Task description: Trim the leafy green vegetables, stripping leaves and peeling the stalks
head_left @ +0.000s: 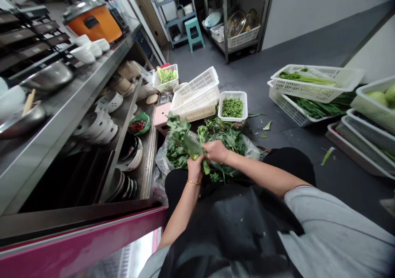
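Note:
My left hand (195, 169) is closed around the stems of a bunch of leafy greens (182, 136), whose broad leaves point up and away from me. Close beside it, my right hand (216, 151) has its fingers closed on the same greens near the stems. Below and behind both hands lies a heap of loose leaves (231, 142) in a clear plastic bag (163, 154). Just past the heap stands a small white basket (245, 105) of cut green pieces (232, 107).
On the left runs a steel counter (92, 74) with shelves of bowls (95, 128). White baskets (197, 86) and a pink stool (162, 114) stand ahead. To the right are vegetable crates (321, 84) and scraps (327, 156) on the dark floor (296, 142).

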`<state>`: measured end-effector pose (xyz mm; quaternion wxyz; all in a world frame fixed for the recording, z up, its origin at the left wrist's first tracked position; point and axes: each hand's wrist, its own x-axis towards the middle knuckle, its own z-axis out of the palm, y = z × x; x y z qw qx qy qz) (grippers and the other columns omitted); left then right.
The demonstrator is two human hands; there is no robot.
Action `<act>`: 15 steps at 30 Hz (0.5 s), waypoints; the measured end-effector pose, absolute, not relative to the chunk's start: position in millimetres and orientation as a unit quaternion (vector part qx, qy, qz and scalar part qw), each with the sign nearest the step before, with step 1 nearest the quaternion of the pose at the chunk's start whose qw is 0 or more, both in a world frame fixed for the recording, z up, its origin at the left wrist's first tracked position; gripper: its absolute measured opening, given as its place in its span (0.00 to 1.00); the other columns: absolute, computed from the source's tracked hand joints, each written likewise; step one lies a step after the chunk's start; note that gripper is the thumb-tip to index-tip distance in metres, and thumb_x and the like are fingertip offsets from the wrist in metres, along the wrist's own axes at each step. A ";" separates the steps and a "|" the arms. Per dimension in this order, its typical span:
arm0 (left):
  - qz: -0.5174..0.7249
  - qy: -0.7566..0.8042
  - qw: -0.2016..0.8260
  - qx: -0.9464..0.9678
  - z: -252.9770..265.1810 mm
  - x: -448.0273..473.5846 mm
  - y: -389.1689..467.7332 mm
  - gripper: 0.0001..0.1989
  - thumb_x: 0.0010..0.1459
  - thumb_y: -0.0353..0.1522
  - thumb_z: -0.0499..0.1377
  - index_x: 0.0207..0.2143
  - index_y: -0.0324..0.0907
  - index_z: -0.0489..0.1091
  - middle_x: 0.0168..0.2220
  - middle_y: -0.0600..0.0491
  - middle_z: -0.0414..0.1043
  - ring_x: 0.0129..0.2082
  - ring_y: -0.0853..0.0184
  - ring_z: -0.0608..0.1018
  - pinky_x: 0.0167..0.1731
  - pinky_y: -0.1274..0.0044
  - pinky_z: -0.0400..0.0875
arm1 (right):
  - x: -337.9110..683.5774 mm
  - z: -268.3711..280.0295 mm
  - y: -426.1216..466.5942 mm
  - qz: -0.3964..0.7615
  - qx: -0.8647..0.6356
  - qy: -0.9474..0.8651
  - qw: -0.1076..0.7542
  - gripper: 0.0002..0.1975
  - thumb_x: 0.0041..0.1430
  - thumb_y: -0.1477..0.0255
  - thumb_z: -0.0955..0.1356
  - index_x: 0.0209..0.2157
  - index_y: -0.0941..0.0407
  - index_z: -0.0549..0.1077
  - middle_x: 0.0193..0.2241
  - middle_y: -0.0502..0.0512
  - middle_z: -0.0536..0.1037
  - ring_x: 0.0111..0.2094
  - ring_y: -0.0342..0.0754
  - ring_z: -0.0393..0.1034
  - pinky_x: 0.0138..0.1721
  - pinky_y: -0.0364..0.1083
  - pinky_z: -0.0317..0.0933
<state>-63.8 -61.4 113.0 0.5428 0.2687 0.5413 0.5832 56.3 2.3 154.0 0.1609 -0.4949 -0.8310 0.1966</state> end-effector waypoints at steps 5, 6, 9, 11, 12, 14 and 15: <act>0.593 0.444 0.644 0.190 119.0 -84.3 -54.4 0.18 0.41 0.34 0.67 0.34 0.40 0.65 0.22 0.57 0.69 0.17 0.75 0.70 0.18 0.83 0.63 | 83.0 116.9 -40.3 0.266 -0.456 -0.837 0.147 0.13 0.62 0.67 0.61 0.35 0.58 0.74 0.32 0.58 0.78 0.33 0.48 0.72 0.34 0.43 0.60; 0.587 0.414 0.670 0.184 121.2 -88.7 -56.1 0.17 0.43 0.35 0.66 0.35 0.40 0.65 0.23 0.57 0.68 0.17 0.76 0.69 0.17 0.83 0.62 | 95.7 108.9 -40.2 0.285 -0.507 -0.804 0.126 0.14 0.62 0.66 0.61 0.32 0.59 0.74 0.30 0.59 0.77 0.33 0.48 0.72 0.34 0.43 0.61; 0.589 0.340 0.713 0.168 125.4 -94.5 -64.5 0.14 0.49 0.36 0.62 0.38 0.41 0.66 0.25 0.56 0.66 0.17 0.78 0.66 0.16 0.84 0.60 | 128.6 98.7 -21.6 0.302 -0.599 -0.739 0.059 0.14 0.53 0.62 0.70 0.27 0.61 0.72 0.27 0.65 0.76 0.32 0.52 0.72 0.31 0.45 0.61; 0.589 0.313 0.727 0.165 126.1 -91.7 -69.5 0.13 0.51 0.36 0.61 0.38 0.41 0.66 0.24 0.57 0.65 0.16 0.79 0.64 0.15 0.84 0.59 | 132.2 107.3 -2.2 0.327 -0.589 -0.736 0.069 0.18 0.48 0.59 0.72 0.27 0.60 0.71 0.26 0.63 0.75 0.30 0.51 0.72 0.29 0.44 0.60; 0.585 0.306 0.733 0.164 126.1 -88.8 -71.2 0.12 0.52 0.36 0.60 0.38 0.41 0.66 0.24 0.57 0.64 0.15 0.79 0.63 0.15 0.84 0.58 | 126.9 115.6 7.3 0.369 -0.569 -0.728 0.097 0.19 0.51 0.56 0.70 0.28 0.60 0.70 0.26 0.61 0.75 0.28 0.48 0.72 0.27 0.43 0.60; 0.574 0.297 0.747 0.159 126.4 -81.9 -73.1 0.12 0.52 0.36 0.60 0.37 0.40 0.66 0.23 0.57 0.64 0.14 0.79 0.62 0.14 0.84 0.57 | 105.9 135.4 22.4 0.484 -0.502 -0.693 0.185 0.21 0.59 0.53 0.62 0.31 0.58 0.69 0.24 0.55 0.75 0.23 0.43 0.69 0.24 0.41 0.60; 0.568 0.293 0.753 0.153 126.6 -78.5 -73.4 0.11 0.51 0.36 0.61 0.35 0.40 0.65 0.23 0.57 0.63 0.14 0.79 0.61 0.14 0.84 0.58 | 93.3 144.8 26.5 0.525 -0.471 -0.669 0.235 0.22 0.61 0.53 0.59 0.31 0.58 0.68 0.22 0.52 0.74 0.20 0.42 0.68 0.23 0.40 0.59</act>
